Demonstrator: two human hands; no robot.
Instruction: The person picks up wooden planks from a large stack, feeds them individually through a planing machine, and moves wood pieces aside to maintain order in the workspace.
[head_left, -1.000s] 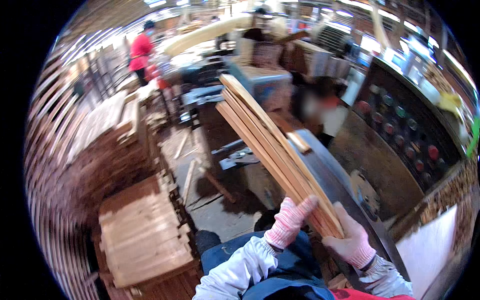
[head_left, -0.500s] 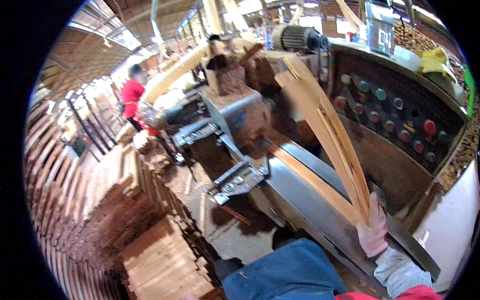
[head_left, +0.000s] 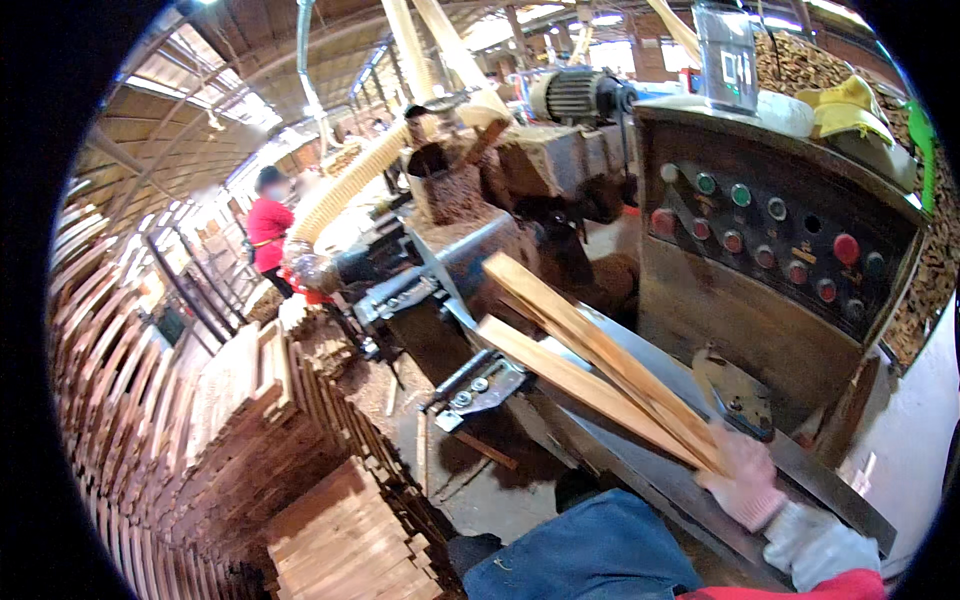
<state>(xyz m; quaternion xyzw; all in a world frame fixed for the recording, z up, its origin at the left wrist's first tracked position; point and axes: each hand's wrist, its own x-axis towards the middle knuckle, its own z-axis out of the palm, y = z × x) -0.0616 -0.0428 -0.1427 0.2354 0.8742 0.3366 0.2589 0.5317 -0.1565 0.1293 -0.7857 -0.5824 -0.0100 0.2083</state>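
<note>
My right hand (head_left: 738, 476), in a pale work glove, is closed round the near ends of several light wooden strips. They fan apart toward the far end. One wooden strip (head_left: 595, 395) lies lower and to the left, while another strip (head_left: 610, 345) slants above it with more wood pressed alongside. All of them stretch over the grey metal bed (head_left: 665, 505) of a woodworking machine, and their far ends come near its metal guide bracket (head_left: 485, 388). Whether the strips rest on the bed, I cannot tell. My left hand is out of the picture.
A control panel (head_left: 770, 225) with coloured buttons stands right of the bed. Stacked wooden pieces (head_left: 350, 540) fill the lower left. A ribbed hose (head_left: 355, 185) runs over the machine. Far left, a person in red (head_left: 267, 225) stands. A metal plate (head_left: 738, 395) sits beside the bed.
The strips have swung down from a steep raised slant to a low one over the bed, spreading apart at the far end. My right hand keeps its hold. The view has shifted slightly.
</note>
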